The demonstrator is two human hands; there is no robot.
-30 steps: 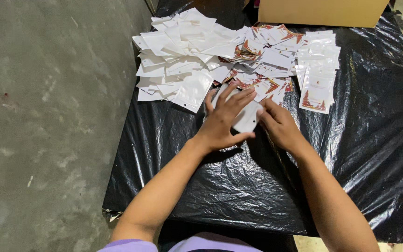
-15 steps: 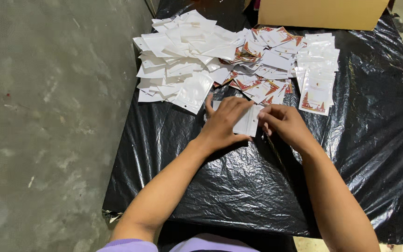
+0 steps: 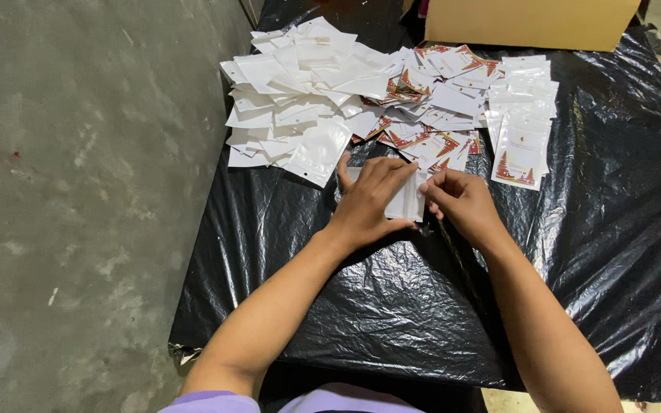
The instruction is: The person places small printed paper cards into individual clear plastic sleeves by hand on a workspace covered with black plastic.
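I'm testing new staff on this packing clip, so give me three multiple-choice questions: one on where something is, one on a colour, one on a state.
1. Where is the cardboard box?
A. far edge of the table
B. on the floor
C. beside the elbows

2. What colour is the plastic sheet over the table?
A. blue
B. black
C. white

3. How is the small pouch?
A. lying untouched
B. in the box
C. pressed flat under the left hand, its edge pinched by the right hand

Answers: A, it sits beyond the loose pile of pouches; B, glossy black; C, both hands rest on it.
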